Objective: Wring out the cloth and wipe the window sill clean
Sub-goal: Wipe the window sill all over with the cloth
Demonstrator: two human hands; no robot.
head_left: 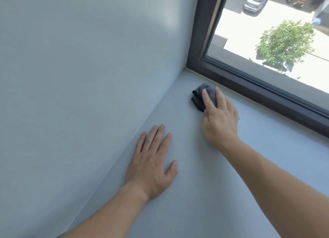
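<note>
A bunched dark grey cloth (pixel 199 98) lies on the pale grey window sill (pixel 258 166), near the sill's far left corner and close to the window frame. My right hand (pixel 219 118) holds the cloth against the sill, fingers curled over its top and part of it hidden beneath them. Lying flat on the sill with straight, spread fingers, my left hand (pixel 154 161) rests beside the side wall and holds nothing.
A dark brown window frame (pixel 249 82) runs along the back of the sill. A plain pale wall (pixel 89 77) closes the left side. Through the glass (pixel 267 32) a tree, a parked car and pavement show far below.
</note>
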